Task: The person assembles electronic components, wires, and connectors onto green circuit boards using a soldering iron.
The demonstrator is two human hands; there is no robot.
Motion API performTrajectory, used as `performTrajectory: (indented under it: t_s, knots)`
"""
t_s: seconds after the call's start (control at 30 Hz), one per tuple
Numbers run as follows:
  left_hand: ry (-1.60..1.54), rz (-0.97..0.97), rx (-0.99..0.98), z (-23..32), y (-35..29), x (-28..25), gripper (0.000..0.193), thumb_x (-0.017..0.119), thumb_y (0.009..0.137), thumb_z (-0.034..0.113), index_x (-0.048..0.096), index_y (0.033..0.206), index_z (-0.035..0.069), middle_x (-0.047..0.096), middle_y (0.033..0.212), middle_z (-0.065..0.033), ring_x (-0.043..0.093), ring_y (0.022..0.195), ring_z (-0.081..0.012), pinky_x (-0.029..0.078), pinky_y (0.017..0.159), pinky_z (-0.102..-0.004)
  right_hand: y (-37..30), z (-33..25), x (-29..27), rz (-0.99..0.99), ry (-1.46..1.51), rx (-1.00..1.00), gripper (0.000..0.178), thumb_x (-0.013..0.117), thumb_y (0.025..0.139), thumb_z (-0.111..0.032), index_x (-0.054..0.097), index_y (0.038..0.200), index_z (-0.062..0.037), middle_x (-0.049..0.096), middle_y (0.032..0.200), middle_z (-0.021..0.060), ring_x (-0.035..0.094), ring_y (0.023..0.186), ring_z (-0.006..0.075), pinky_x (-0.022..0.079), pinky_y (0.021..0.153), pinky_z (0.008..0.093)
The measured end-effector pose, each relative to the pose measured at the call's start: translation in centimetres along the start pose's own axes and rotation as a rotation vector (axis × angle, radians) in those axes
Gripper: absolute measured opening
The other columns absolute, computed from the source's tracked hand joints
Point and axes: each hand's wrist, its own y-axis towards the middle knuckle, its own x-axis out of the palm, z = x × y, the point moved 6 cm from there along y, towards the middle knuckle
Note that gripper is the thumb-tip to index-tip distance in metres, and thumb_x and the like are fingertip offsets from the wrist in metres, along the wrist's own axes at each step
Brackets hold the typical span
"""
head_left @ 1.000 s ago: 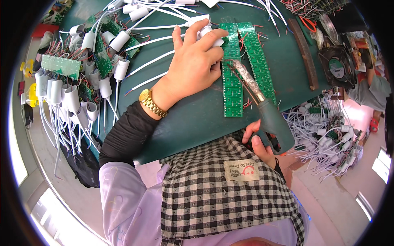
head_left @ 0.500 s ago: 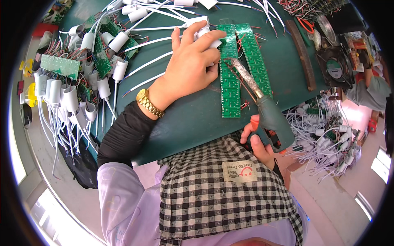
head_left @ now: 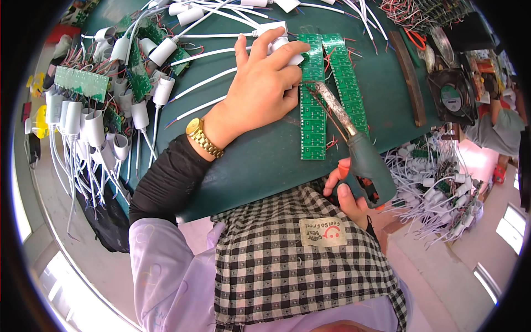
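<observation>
My left hand (head_left: 260,86) leans over the table, its thumb and forefinger bent together at the left edge of a long green circuit board strip (head_left: 313,130). What they pinch is hidden. Its other fingers spread over a white cylindrical cable housing (head_left: 279,45). My right hand (head_left: 348,193), partly covered by the tool, grips a soldering gun (head_left: 369,166) with a dark green body. The gun's tip touches or hovers just above the strip, close to my left fingertips. A second board strip (head_left: 351,88) lies alongside on the right, with thin red wires between the two.
White housings with cables and boards are heaped at the left (head_left: 95,130); another pile (head_left: 442,188) sits at the lower right. White cables (head_left: 207,80) fan out beside my left hand. A wooden bar (head_left: 408,80) and a black fan (head_left: 452,97) stand at right. Another person's sleeve (head_left: 498,130) shows beyond.
The whole view has shifted slightly to the right. Both hands keep nearly the same pose, and the soldering tip stays at the board strip near my left fingertips.
</observation>
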Motion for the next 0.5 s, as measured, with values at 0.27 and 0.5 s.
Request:
performTrajectory:
  t_s: [0.27,0.5]
  knots:
    - [0.027,0.009,0.000,0.00,-0.26,0.00,0.009,0.067,0.064,0.009,0.058,0.064,0.008,0.052,0.123,-0.0023,0.037,0.125,-0.0352,0.026,0.090,-0.0734,-0.22,0.53,0.26,0.027,-0.021,0.064,0.046,0.059,0.087,-0.018,0.043,0.128,-0.0030,0.056,0.085,0.0110,0.054,0.069,0.0140,0.048,0.063,0.0298]
    - [0.037,0.009,0.005,0.04,0.00,-0.13,0.008,0.067,0.065,0.009,0.059,0.065,0.007,0.052,0.122,-0.0026,0.038,0.124,-0.0351,0.027,0.089,-0.0732,-0.10,-0.16,0.08,0.036,-0.038,-0.026,0.040,0.055,0.087,-0.012,0.042,0.123,-0.0002,0.058,0.080,0.0128,0.057,0.064,0.0159,0.048,0.061,0.0287]
